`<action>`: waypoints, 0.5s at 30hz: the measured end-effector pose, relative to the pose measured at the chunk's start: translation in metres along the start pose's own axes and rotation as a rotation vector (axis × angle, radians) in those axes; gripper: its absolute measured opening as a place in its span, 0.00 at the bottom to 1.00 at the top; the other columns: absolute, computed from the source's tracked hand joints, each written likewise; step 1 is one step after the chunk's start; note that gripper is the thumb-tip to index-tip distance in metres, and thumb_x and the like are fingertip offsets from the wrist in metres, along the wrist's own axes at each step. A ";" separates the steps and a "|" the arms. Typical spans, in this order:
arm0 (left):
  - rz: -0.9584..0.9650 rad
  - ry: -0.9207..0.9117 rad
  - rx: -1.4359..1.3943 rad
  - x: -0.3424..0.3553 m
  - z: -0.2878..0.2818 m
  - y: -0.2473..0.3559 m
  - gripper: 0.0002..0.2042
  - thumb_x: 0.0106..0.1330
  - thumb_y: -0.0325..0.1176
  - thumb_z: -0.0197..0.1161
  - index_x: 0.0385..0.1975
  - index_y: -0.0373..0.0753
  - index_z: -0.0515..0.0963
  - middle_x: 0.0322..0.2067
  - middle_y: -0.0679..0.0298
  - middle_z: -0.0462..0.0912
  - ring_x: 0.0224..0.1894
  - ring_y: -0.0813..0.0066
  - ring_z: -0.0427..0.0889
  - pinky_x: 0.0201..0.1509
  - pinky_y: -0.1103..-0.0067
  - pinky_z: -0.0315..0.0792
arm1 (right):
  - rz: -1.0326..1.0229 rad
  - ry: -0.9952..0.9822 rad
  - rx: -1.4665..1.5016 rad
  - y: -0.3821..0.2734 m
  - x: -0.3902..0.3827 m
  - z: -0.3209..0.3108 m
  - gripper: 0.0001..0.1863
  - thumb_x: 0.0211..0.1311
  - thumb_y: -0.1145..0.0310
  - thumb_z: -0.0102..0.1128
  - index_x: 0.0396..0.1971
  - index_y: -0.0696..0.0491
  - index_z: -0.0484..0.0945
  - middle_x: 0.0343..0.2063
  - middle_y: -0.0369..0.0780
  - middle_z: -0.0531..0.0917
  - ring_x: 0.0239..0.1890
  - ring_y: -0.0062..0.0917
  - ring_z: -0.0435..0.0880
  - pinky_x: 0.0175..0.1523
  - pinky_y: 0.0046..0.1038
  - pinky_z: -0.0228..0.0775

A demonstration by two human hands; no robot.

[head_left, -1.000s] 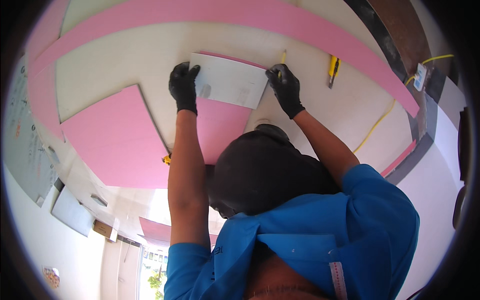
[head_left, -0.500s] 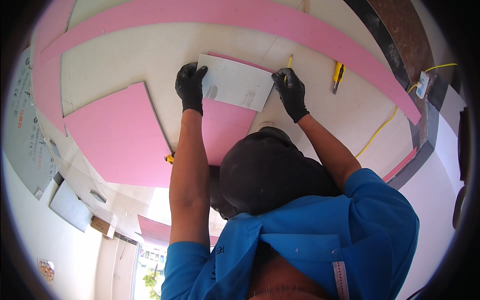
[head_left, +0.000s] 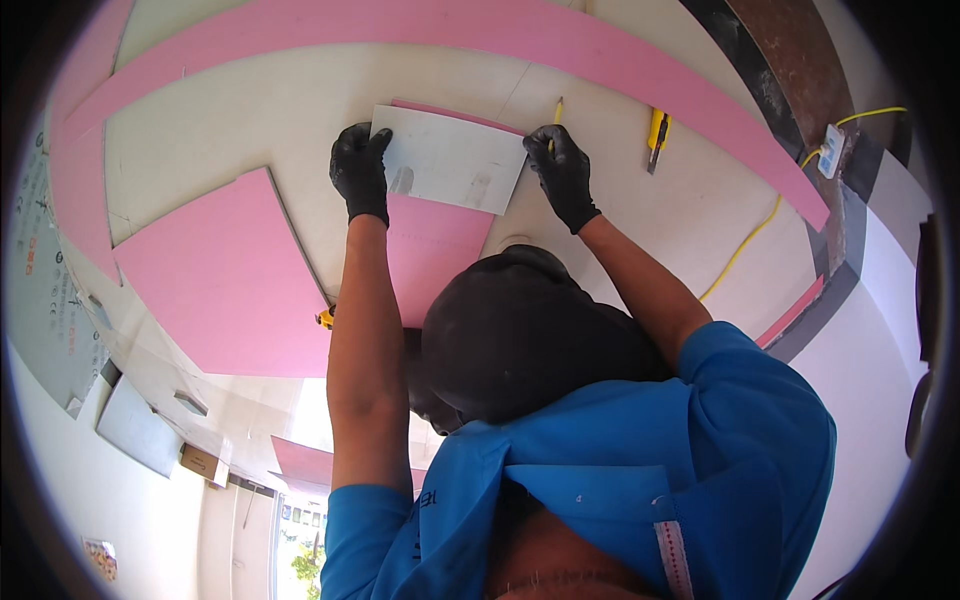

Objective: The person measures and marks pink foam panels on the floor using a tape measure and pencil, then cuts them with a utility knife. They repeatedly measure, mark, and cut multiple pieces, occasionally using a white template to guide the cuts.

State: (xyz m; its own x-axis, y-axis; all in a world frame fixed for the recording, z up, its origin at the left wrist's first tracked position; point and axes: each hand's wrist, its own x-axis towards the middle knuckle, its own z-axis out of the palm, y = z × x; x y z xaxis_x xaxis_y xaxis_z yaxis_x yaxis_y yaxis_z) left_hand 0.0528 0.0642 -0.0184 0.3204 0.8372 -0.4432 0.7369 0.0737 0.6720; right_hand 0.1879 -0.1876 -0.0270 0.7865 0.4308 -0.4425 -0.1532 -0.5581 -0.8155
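Note:
A light grey rectangular panel (head_left: 445, 160) with dark smudges lies over a narrow pink board (head_left: 435, 245), whose pink edge also shows beyond the panel's far side. My black-gloved left hand (head_left: 360, 172) grips the panel's left edge, thumb on top. At the right edge, my gloved right hand (head_left: 565, 180) closes around a yellow pencil (head_left: 558, 108), its tip pointing away from me. The fingers of that hand touch the panel's far right corner. My dark-clothed knee (head_left: 530, 340) covers the near end of the pink board.
A yellow utility knife (head_left: 657, 140) with its blade out lies to the right. Beyond curves a long pink strip (head_left: 480, 25). A large pink sheet (head_left: 220, 280) is at left, a yellow tape measure (head_left: 325, 318) by its edge. A yellow cable (head_left: 745, 250) runs to a white power strip (head_left: 831, 152).
The whole view has shifted slightly, so everything appears a little further left. My hands, the panel and the pencil keep nearly the same places relative to each other.

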 end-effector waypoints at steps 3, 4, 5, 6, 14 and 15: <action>0.079 0.065 0.194 -0.003 0.001 0.003 0.15 0.53 0.35 0.72 0.39 0.39 0.81 0.35 0.62 0.81 0.36 0.71 0.80 0.39 0.73 0.74 | -0.011 0.007 -0.013 0.002 0.001 0.000 0.09 0.64 0.63 0.60 0.33 0.52 0.74 0.24 0.36 0.79 0.25 0.24 0.78 0.35 0.28 0.70; 0.187 0.155 0.331 -0.007 0.003 0.002 0.15 0.53 0.35 0.71 0.41 0.40 0.80 0.36 0.61 0.81 0.39 0.68 0.80 0.42 0.71 0.73 | -0.011 0.007 -0.015 0.002 0.001 0.001 0.09 0.64 0.63 0.60 0.33 0.52 0.74 0.24 0.36 0.79 0.25 0.24 0.78 0.35 0.28 0.70; 0.294 0.244 0.467 -0.011 0.005 0.002 0.16 0.54 0.36 0.70 0.42 0.40 0.79 0.38 0.61 0.81 0.41 0.65 0.80 0.44 0.69 0.73 | -0.019 0.016 -0.013 0.001 0.001 0.002 0.09 0.64 0.63 0.60 0.33 0.52 0.74 0.24 0.36 0.79 0.26 0.24 0.78 0.36 0.29 0.70; 0.380 0.234 0.552 -0.015 0.009 0.006 0.17 0.55 0.36 0.69 0.44 0.41 0.78 0.39 0.60 0.80 0.43 0.63 0.79 0.47 0.67 0.72 | -0.026 0.027 -0.013 0.002 0.000 0.002 0.09 0.63 0.63 0.60 0.33 0.52 0.73 0.24 0.36 0.79 0.26 0.24 0.78 0.36 0.29 0.71; 0.274 -0.167 0.866 -0.093 0.047 0.046 0.58 0.45 0.63 0.71 0.68 0.28 0.51 0.69 0.39 0.49 0.72 0.41 0.44 0.71 0.53 0.47 | -0.087 -0.015 -0.192 -0.010 -0.001 -0.014 0.08 0.64 0.63 0.60 0.34 0.52 0.75 0.28 0.38 0.80 0.30 0.29 0.81 0.38 0.31 0.73; 0.246 -0.202 0.934 -0.094 0.052 0.048 0.63 0.43 0.67 0.70 0.70 0.26 0.47 0.71 0.37 0.42 0.75 0.40 0.37 0.74 0.52 0.41 | -0.252 0.015 -0.316 -0.004 0.004 -0.019 0.09 0.64 0.63 0.61 0.35 0.52 0.76 0.27 0.38 0.80 0.29 0.30 0.81 0.37 0.30 0.73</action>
State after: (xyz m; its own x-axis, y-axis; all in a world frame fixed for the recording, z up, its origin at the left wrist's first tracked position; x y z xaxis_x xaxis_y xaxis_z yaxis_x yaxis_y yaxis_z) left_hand 0.0890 -0.0392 0.0247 0.5596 0.6572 -0.5048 0.7819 -0.6206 0.0587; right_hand 0.2027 -0.1970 -0.0182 0.7849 0.5729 -0.2358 0.2356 -0.6281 -0.7416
